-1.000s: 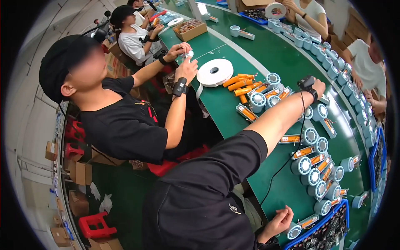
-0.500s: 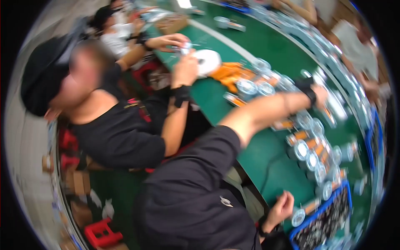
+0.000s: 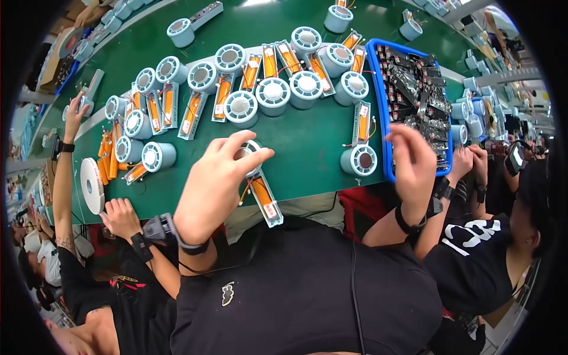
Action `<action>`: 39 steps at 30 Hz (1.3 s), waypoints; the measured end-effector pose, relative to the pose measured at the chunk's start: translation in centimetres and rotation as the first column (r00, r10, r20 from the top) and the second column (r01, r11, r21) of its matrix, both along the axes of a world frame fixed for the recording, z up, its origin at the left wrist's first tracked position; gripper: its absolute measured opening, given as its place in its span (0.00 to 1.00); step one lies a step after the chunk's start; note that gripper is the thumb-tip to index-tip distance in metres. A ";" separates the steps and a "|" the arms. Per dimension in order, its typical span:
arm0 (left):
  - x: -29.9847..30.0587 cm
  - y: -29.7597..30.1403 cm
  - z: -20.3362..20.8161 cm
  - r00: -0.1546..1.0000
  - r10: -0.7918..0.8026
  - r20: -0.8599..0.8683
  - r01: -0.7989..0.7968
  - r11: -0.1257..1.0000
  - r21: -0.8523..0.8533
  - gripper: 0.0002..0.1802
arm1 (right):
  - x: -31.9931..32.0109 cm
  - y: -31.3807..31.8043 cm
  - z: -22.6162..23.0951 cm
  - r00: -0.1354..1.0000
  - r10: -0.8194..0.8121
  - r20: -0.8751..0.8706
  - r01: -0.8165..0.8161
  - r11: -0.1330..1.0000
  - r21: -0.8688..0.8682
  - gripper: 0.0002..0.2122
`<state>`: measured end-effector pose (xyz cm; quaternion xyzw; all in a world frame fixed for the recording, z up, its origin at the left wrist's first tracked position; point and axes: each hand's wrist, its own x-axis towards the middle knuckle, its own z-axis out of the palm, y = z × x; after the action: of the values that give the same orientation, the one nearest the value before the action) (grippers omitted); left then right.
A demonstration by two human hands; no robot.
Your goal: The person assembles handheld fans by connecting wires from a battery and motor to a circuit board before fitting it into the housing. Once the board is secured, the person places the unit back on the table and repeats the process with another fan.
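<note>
My left hand [image 3: 216, 174] is closed around the round head of a light-blue handheld device [image 3: 254, 171], near the table's front edge. Its handle, tilted toward me, lies open and shows an orange battery pack [image 3: 260, 192] with thin wires. The fingers cover much of the head. My right hand [image 3: 411, 168] hovers at the near left side of a blue tray [image 3: 387, 127], fingers loosely bent and apart, nothing visible in them. Just left of it stands another such device [image 3: 359, 160], head toward me.
Several similar light-blue devices [image 3: 273, 94] stand in rows across the green table [image 3: 296, 148]. Small black parts [image 3: 414, 89] fill the tray. A white roll [image 3: 92, 185] and orange battery packs [image 3: 106, 155] lie at the left. Co-workers' hands [image 3: 122, 219] work on both sides.
The view has swung round to face the table. My left hand, stretched far out over the devices before, is back near me with one device. My right hand is now beside the tray.
</note>
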<state>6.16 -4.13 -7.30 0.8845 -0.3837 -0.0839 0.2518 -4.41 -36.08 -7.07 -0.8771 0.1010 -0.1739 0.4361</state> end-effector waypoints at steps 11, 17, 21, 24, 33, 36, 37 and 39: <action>-1.7 -0.6 -3.9 0.970 0.211 0.124 -0.190 0.969 -0.161 0.31 | 3.4 -7.2 -5.2 0.990 -0.132 -0.050 0.052 0.674 -0.737 0.12; -1.5 3.2 -3.5 0.951 0.296 -0.085 -0.304 0.864 -0.400 0.22 | 2.9 -9.5 -3.7 0.997 -0.080 0.019 0.072 0.731 -0.678 0.09; -2.5 4.2 -4.1 0.941 0.325 -0.092 -0.329 0.818 -0.472 0.18 | 3.5 -7.4 -3.2 0.907 -0.283 0.312 0.421 0.645 -0.638 0.06; -2.9 4.3 -4.0 0.943 0.326 -0.071 -0.314 0.798 -0.514 0.17 | 3.2 -5.3 -1.6 0.842 -0.305 0.445 0.538 0.541 -0.647 0.04; -2.7 2.1 -4.5 0.999 0.017 -0.047 -0.045 0.726 -0.687 0.14 | 4.3 12.7 -2.4 0.720 0.551 0.422 -0.558 0.821 -0.120 0.13; -3.8 2.8 -5.4 0.993 0.001 -0.115 -0.081 0.716 -0.693 0.14 | 4.3 14.4 -4.1 0.743 0.546 0.387 -0.634 0.760 0.145 0.11; -3.9 3.4 -6.0 0.987 0.040 -0.156 -0.137 0.711 -0.689 0.14 | 4.6 14.5 -4.1 0.736 0.551 0.393 -0.640 0.756 0.138 0.11; -3.8 4.0 -6.5 0.979 0.086 -0.186 -0.192 0.701 -0.686 0.14 | 4.7 14.4 -3.7 0.786 0.563 0.257 -0.599 0.796 0.087 0.13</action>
<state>2.40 -0.15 -13.79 0.7411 -0.3002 0.0251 0.6000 0.33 -21.72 -10.82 -0.8020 -0.2091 -0.1170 0.5472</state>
